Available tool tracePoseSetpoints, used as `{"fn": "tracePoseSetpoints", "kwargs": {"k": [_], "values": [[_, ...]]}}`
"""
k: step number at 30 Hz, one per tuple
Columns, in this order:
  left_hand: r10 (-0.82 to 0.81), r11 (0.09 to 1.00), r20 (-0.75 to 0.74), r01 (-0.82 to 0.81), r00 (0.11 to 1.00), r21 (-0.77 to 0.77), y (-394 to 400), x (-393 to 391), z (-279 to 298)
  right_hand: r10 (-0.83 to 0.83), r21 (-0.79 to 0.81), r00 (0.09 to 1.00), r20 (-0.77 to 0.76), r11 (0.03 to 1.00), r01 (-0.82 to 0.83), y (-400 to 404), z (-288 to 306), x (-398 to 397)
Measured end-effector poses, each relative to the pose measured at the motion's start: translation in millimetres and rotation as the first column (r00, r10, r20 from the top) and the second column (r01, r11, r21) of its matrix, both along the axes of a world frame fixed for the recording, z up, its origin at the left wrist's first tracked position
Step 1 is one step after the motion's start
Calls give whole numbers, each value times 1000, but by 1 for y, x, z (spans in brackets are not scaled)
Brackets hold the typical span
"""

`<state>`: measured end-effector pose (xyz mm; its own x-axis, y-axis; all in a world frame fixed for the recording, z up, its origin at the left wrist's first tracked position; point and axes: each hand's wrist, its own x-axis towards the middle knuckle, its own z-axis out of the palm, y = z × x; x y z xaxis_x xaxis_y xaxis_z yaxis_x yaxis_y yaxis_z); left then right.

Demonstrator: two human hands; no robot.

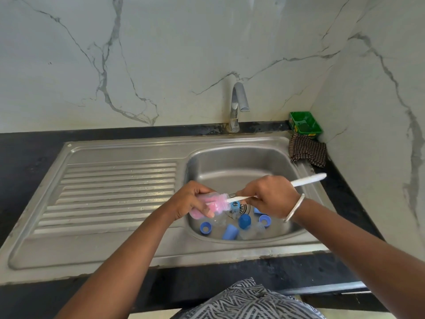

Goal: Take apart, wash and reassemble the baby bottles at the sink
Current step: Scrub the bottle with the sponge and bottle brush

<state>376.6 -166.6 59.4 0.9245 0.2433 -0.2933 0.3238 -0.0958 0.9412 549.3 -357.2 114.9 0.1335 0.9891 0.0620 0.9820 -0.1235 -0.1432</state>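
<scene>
My left hand [188,202] grips a clear baby bottle [215,204] on its side over the left edge of the sink basin [236,168]. A pink sponge brush head fills the bottle. My right hand [270,195] grips the brush's white handle [308,180], which sticks out to the right past my wrist. On the basin floor lie several loose parts: a blue ring [205,227], a blue cap [230,231], a blue dome cap [244,221], another blue ring [265,220] and clear pieces [254,231].
A chrome tap [236,104] stands behind the basin, no water running. The ribbed steel draining board [115,192] lies to the left. A green tub [304,123] and a checked cloth [307,150] sit at the back right corner. Marble walls close in behind and right.
</scene>
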Motion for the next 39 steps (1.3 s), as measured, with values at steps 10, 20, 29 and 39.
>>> {"fn": "tracePoseSetpoints", "kwargs": {"k": [10,20,29,39], "values": [[89,995,-23,-88,996,41,-13,9,-2,159,-39,909,384,987,-156,0,-11,-10],[5,695,385,-280,923,662,-18,0,-5,-686,-654,98,-721,721,230,10,4,-17],[89,934,221,-158,971,320,-13,-1,-3,-282,-136,951,-124,955,265,-7,8,-4],[-6,987,-24,10,1000,160,-12,22,-6,124,201,911,394,955,-217,0,-19,3]]}}
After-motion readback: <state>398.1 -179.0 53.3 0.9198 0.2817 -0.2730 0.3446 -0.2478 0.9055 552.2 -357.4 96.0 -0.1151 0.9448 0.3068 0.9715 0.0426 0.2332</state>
